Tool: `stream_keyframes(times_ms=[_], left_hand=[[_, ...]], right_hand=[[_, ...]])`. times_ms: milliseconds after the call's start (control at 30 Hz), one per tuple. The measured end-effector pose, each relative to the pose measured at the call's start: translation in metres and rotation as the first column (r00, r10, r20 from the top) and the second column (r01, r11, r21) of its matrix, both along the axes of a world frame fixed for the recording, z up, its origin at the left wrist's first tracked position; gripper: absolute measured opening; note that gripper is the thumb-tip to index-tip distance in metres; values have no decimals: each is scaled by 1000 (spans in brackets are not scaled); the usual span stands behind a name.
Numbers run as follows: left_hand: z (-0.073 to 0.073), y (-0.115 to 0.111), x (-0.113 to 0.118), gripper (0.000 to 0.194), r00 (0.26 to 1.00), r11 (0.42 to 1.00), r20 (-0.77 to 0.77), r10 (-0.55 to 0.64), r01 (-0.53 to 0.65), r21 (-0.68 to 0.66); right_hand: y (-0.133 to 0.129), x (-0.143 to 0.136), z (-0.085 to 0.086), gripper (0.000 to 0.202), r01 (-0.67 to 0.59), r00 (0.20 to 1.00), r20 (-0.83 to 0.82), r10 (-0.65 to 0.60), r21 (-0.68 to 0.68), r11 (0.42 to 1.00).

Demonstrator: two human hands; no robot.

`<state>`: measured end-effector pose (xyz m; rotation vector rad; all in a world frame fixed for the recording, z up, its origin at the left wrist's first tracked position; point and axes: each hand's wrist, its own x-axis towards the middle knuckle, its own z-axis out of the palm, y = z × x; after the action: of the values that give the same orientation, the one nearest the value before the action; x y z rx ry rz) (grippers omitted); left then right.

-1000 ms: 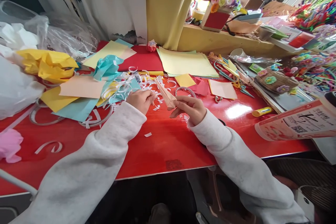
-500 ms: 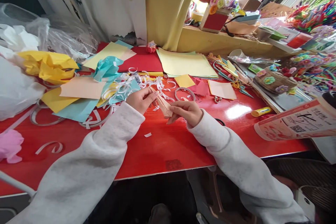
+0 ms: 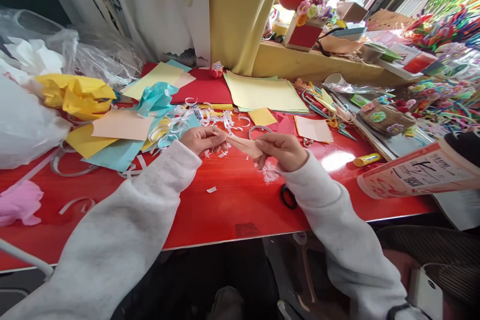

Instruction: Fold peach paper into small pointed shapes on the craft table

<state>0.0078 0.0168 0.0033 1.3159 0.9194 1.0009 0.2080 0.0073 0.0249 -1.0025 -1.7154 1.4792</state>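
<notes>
Between my two hands is a folded piece of peach paper (image 3: 243, 146), held above the red table (image 3: 221, 215). My left hand (image 3: 204, 140) pinches its narrow left end between thumb and fingers. At the wider right end, my right hand (image 3: 283, 150) grips the paper the same way. White curled paper strips (image 3: 225, 121) lie just behind the hands, beside a tape ring (image 3: 260, 131). The black handle of what looks like scissors (image 3: 288, 196) shows beside my right sleeve, which hides the rest of it.
Crumpled yellow paper (image 3: 77, 95) and coloured sheets (image 3: 120, 127) lie left. A pale yellow paper stack (image 3: 266, 91) sits at the back. On the right are a glue stick (image 3: 366, 159), a large tilted drink cup (image 3: 408, 172) and a flower-trimmed basket (image 3: 386, 116).
My right hand has moved right and slightly up, and the peach paper now stretches more level between the hands. More of the black handle shows beside my right sleeve.
</notes>
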Motion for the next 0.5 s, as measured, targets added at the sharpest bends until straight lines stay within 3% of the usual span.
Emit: stream_keyframes(times_ms=[100, 167, 200, 267, 333, 400, 500], left_hand=[[-1, -1, -1, 39, 978, 979, 59, -202, 204, -28], [0, -1, -2, 43, 969, 970, 75, -238, 240, -24], [0, 0, -3, 41, 976, 979, 84, -202, 204, -19], [1, 1, -4, 35, 990, 996, 111, -87, 90, -21], [2, 1, -4, 32, 990, 999, 140, -16, 23, -48], [2, 1, -3, 32, 988, 997, 152, -13, 24, -71], [0, 0, 0, 30, 989, 997, 142, -29, 39, -72]], right_hand=[[-3, 25, 12, 30, 57, 997, 55, -62, 80, 995], [-5, 54, 10, 29, 228, 972, 23, -235, 160, 960], [-7, 71, 6, 28, 364, 929, -16, -368, 206, 909], [-11, 110, -7, 23, 619, 773, -36, -634, 264, 739], [-19, 148, -24, 20, 738, 626, 73, -777, 266, 620], [-30, 180, -42, 18, 752, 540, 227, -811, 302, 586], [-46, 208, -61, 22, 606, 497, 361, -789, 507, 613]])
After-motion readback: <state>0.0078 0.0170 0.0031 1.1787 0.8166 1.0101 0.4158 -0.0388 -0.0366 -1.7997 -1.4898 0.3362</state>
